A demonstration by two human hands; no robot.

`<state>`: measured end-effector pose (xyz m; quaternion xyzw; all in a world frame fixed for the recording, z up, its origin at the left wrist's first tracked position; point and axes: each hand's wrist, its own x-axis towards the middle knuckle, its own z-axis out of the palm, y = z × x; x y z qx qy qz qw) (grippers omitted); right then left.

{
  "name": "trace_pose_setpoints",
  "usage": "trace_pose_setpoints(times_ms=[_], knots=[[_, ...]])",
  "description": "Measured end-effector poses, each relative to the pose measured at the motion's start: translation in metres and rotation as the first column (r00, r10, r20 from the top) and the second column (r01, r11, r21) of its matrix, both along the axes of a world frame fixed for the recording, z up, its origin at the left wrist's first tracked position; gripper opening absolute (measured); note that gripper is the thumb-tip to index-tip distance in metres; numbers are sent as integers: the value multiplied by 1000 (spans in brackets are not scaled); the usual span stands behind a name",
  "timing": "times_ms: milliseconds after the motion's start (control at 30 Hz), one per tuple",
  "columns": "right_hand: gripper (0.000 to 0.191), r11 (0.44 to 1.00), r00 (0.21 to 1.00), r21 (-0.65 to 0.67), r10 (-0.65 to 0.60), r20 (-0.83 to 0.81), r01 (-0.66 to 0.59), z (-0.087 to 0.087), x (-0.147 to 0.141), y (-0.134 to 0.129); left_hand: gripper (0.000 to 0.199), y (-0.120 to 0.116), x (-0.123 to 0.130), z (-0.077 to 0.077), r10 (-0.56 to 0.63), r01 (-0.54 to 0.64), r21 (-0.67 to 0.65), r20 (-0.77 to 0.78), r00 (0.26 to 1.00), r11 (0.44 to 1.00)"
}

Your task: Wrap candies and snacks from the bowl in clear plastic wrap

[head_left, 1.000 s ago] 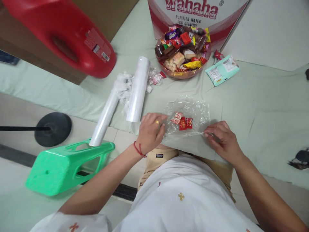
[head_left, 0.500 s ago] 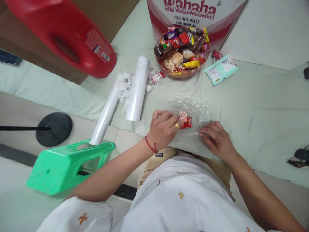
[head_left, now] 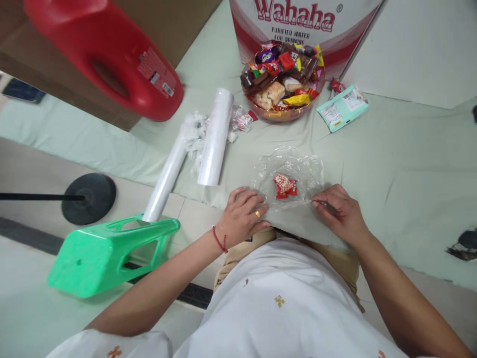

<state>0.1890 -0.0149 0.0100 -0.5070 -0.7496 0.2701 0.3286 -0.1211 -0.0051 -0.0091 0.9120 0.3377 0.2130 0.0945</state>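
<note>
A sheet of clear plastic wrap (head_left: 308, 171) lies crinkled on the pale green cloth in front of me. Red-and-white wrapped candies (head_left: 285, 186) rest at its middle. My left hand (head_left: 244, 214), with a ring and a red cord at the wrist, is open at the wrap's lower left edge, fingers spread and fairly flat. At the lower right edge my right hand (head_left: 341, 211) pinches the rim of the wrap between thumb and fingers.
A glass bowl (head_left: 278, 115) of mixed sweets stands before a Wahaha carton (head_left: 298, 20). Left are two rolls of film (head_left: 216, 139), a red jug (head_left: 149, 84) and a green plastic stool (head_left: 85, 263). A mint packet (head_left: 343, 108) lies beside the bowl.
My left hand has drawn back left from the candies to the wrap's edge, and its fingers have spread. My right hand keeps its pinch on the wrap.
</note>
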Motion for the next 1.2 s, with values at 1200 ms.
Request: trace_pose_setpoints(times_ms=[1200], knots=[[34, 902, 834, -207, -236, 498, 378, -14, -4, 52, 25, 68, 45, -5, 495, -387, -469, 131, 859, 794]])
